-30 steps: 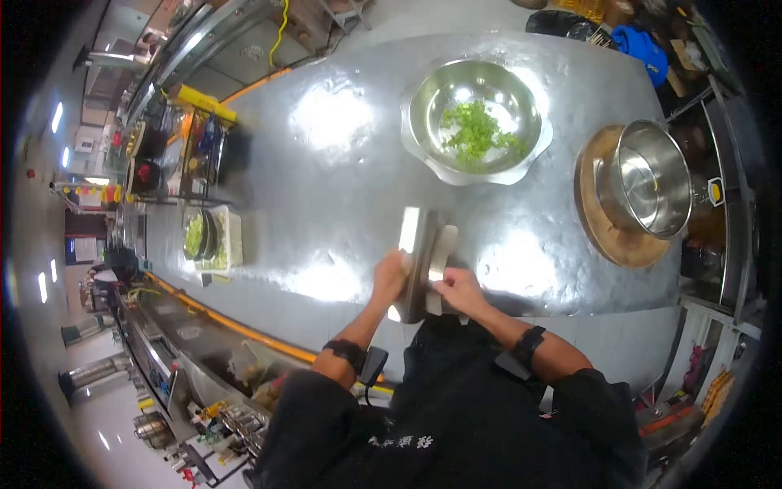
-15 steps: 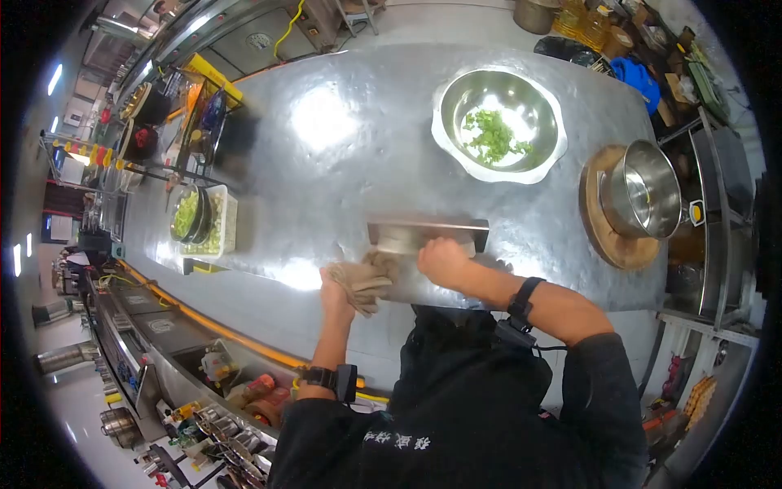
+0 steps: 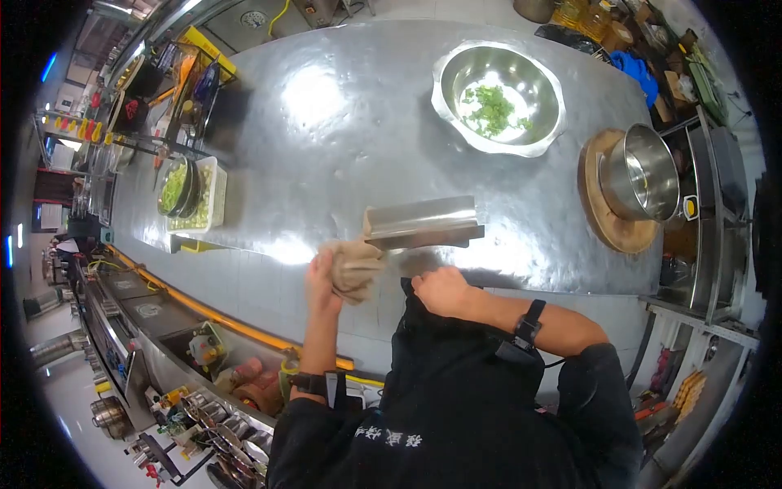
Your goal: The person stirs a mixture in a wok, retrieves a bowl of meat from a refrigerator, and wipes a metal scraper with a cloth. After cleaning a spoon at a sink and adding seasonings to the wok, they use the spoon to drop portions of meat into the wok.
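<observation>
My left hand (image 3: 323, 279) is closed around a crumpled beige cloth (image 3: 358, 269) at the table's near edge. Right beside the cloth is a long, rectangular piece of shiny metal (image 3: 423, 220), its left end meeting the cloth and its face tilted. My right hand (image 3: 442, 291) is curled closed close to the black apron, nearer my body than the metal piece; whatever its fingers hold is hidden. Beneath all this lies the steel table (image 3: 350, 155).
A scalloped steel bowl (image 3: 558, 122) with chopped greens (image 3: 491, 110) stands at the far side. To the right, a steel pot (image 3: 652, 175) sits on a round wooden board (image 3: 593, 196). A white container (image 3: 216, 200) and a bowl of greens (image 3: 173, 187) are at the left.
My right hand has come off the metal piece and drawn back toward my body. The metal piece now shows a broader face. My left hand has stayed on the cloth.
</observation>
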A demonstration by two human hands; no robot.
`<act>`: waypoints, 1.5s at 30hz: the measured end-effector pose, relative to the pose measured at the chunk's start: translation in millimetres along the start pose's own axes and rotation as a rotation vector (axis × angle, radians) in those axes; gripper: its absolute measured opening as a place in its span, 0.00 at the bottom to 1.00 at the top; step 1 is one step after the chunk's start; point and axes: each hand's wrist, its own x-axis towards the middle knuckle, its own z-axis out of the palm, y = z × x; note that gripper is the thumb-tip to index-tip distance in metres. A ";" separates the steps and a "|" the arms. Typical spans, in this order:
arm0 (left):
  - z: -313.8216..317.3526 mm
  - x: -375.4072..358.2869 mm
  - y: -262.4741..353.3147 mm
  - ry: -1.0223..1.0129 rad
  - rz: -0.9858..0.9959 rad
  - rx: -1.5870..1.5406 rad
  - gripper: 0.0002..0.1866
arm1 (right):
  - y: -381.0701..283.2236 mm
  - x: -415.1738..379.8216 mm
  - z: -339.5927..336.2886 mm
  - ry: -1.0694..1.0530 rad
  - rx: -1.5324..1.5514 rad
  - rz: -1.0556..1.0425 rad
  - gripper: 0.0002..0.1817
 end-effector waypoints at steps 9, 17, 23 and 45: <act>45.2 -47.5 70.2 0.443 0.604 0.040 0.11 | 22.8 -25.7 -17.1 0.250 0.357 -0.058 0.10; 80.7 -64.6 63.7 0.202 0.599 0.476 0.16 | 55.5 -29.3 -18.4 0.661 0.554 0.100 0.09; 129.0 -75.4 29.7 -0.340 0.290 0.284 0.11 | 45.7 -37.2 -58.9 0.805 0.812 -0.011 0.15; 58.7 24.9 -41.8 -0.351 1.085 1.550 0.13 | 57.3 10.5 -32.3 0.819 -0.196 -0.114 0.18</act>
